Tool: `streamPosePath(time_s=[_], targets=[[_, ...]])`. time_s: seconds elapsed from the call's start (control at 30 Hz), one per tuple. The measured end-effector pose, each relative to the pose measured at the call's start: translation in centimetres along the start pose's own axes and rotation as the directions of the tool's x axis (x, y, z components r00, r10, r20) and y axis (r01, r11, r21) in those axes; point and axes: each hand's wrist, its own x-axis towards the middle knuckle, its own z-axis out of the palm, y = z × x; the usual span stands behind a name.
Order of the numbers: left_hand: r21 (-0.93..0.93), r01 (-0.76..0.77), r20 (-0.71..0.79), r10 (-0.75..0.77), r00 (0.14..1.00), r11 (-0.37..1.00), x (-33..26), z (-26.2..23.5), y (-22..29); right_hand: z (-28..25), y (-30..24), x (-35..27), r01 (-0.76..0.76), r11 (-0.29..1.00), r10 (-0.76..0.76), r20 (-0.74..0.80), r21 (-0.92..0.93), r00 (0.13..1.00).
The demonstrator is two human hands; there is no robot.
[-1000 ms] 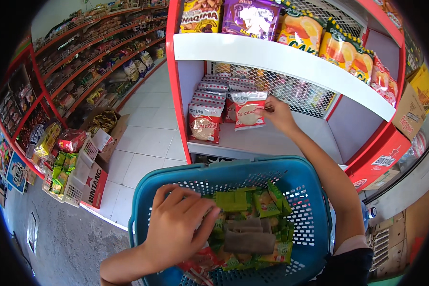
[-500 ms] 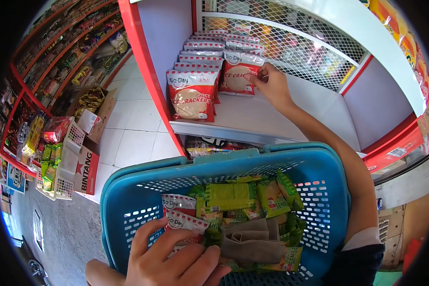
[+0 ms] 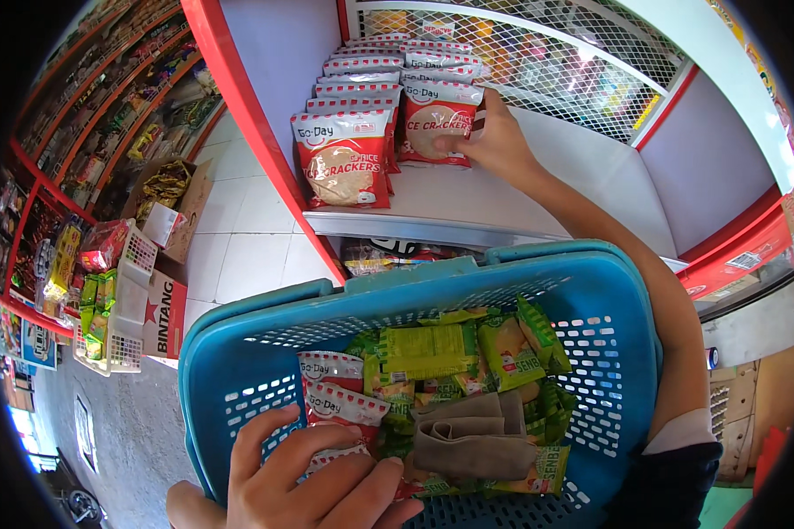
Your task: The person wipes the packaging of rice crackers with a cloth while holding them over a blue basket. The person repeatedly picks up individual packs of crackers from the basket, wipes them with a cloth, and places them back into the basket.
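Observation:
My right hand (image 3: 494,137) reaches up to a white shelf and grips the right edge of a red and white rice cracker packet (image 3: 434,128) at the front of a row. The packet still stands among the others, thumb on its face, fingers behind. Beside it is a second row of rice cracker packets (image 3: 342,167). Below, my left hand (image 3: 318,480) rests palm down with fingers apart over rice cracker packets (image 3: 344,406) in a blue plastic basket (image 3: 415,280). Green snack packets (image 3: 428,348) and a folded brown cloth (image 3: 472,445) lie there too.
Wire mesh (image 3: 538,66) backs the shelf, and a red-edged side panel (image 3: 265,115) bounds it on the left. Further left stand a white crate (image 3: 115,353), a cardboard box (image 3: 163,313) and stocked racks (image 3: 106,115). The basket sits just before the shelf's front edge.
My right fingers have closed further round the packet's right edge. The view has shifted slightly, so the shelf appears higher and further left. My left hand stays over the packets in the basket.

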Motion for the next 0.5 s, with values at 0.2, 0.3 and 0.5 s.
streamPosePath(time_s=[0.2,0.3,0.5], targets=[[0.03,0.04,0.0,-0.04,0.999,0.999,0.1,0.2,0.5,0.0,0.1,0.0,-0.007,1.0,0.006,-0.012,-0.022,1.0],[-0.038,-0.073,-0.029,0.072,0.997,0.997,0.1,-0.1,-0.4,0.3,0.2,-0.2,-0.003,1.0,0.001,-0.047,-0.024,0.999],[-0.026,-0.064,-0.021,0.064,0.998,0.998,0.2,-0.1,-0.2,0.8,0.9,-0.2,0.146,0.95,-0.198,-0.169,-0.276,0.966]])
